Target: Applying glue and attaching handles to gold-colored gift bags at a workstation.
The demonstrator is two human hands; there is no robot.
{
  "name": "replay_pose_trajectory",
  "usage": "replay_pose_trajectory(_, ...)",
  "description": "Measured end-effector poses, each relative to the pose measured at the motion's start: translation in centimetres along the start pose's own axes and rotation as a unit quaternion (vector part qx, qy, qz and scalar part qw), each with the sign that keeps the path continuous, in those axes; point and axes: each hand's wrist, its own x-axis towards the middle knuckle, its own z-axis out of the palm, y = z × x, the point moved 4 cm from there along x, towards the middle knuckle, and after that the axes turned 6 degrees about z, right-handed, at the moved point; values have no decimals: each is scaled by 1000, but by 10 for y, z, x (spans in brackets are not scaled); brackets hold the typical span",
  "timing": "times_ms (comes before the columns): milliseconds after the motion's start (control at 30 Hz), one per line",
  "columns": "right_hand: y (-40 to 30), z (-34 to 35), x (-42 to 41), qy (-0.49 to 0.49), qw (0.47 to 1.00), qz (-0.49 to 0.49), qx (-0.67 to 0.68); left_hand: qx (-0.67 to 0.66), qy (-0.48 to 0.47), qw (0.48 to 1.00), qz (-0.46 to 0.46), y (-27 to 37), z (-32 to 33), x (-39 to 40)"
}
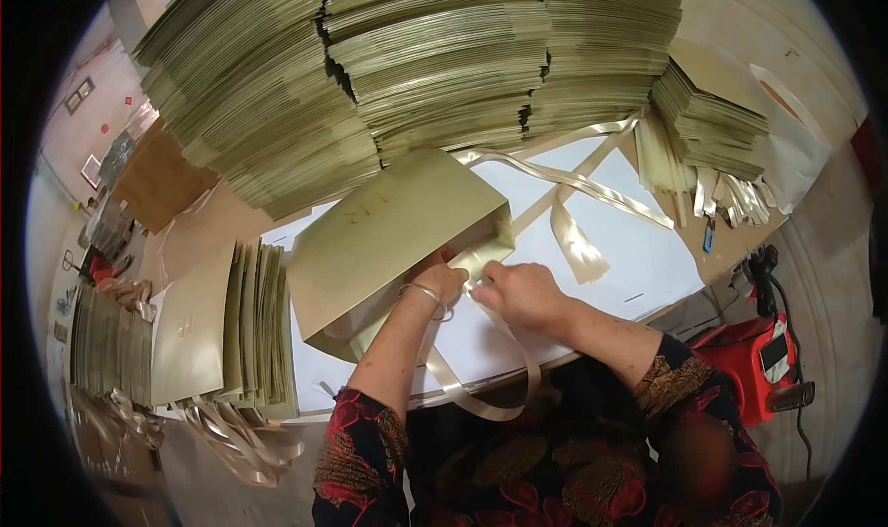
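Observation:
A gold paper gift bag [395, 229] lies on its side on white paper sheets, its open mouth facing me. My left hand [440, 279] reaches into the mouth, its fingertips partly hidden inside. Close beside it, my right hand [524, 292] pinches a cream satin ribbon [485, 410] at the bag's edge. The ribbon hangs in a loop below both hands. What the left fingers grip inside the bag is hard to see. More ribbon [579, 246] lies loose on the paper to the right of the bag.
Tall stacks of flat gold bags [444, 62] stand behind. Several bags with ribbons [191, 333] stand at left. At right are another bag stack [714, 118], ribbon bundles [735, 197], a blue-handled tool [708, 236] and a red machine [742, 364] beside the table.

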Motion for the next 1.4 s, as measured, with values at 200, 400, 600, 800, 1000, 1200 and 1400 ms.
replay_pose_trajectory(200,-9,13,48,187,948,-238,95,77,81,982,154,-73,21,32)
replay_pose_trajectory(400,30,45,78,23,996,-84,-21,267,87,959,-28,-33,-24,-75)
replay_pose_trajectory(600,25,43,72,62,982,-176,12,227,278,910,206,-69,-46,-132)
replay_pose_trajectory(800,25,33,58,30,983,-158,91,177,285,906,257,-99,-52,-133)
replay_pose_trajectory(1000,19,-3,17,109,843,-522,-74,342,175,837,390,-74,-35,-164)
replay_pose_trajectory(1200,23,-5,-9,62,850,-480,-209,427,102,817,374,-23,-28,-193)
replay_pose_trajectory(1400,19,15,-9,125,850,-453,-238,221,188,896,336,10,-10,-152)
